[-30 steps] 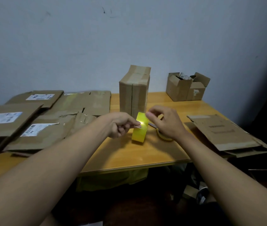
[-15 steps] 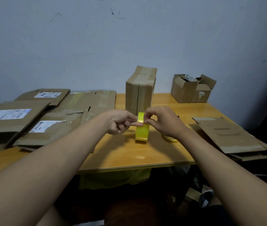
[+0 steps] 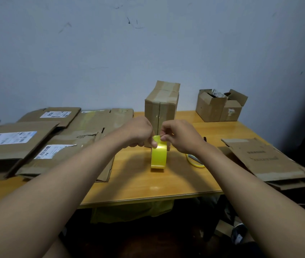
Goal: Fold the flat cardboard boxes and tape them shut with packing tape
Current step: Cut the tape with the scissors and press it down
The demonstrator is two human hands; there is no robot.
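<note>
A yellow roll of packing tape [image 3: 158, 157] stands on edge on the wooden table [image 3: 148, 185], just in front of a folded, taped cardboard box [image 3: 162, 107] standing upright. My left hand [image 3: 140, 134] grips the top of the roll from the left. My right hand [image 3: 180, 135] pinches the loose tape end at the top of the roll from the right. Flat cardboard boxes [image 3: 36, 142] with white labels lie spread over the left half of the table. Another flat box [image 3: 261, 161] lies at the right edge.
A small open cardboard box [image 3: 220, 106] with crumpled paper inside stands at the back right against the wall. Scissors with yellow handles [image 3: 195, 161] lie on the table beneath my right wrist. Bags and clutter sit on the dark floor under the table.
The roll has turned from angled to edge-on toward me. My right hand has closed in on its top and now pinches the tape end, with both hands close together.
</note>
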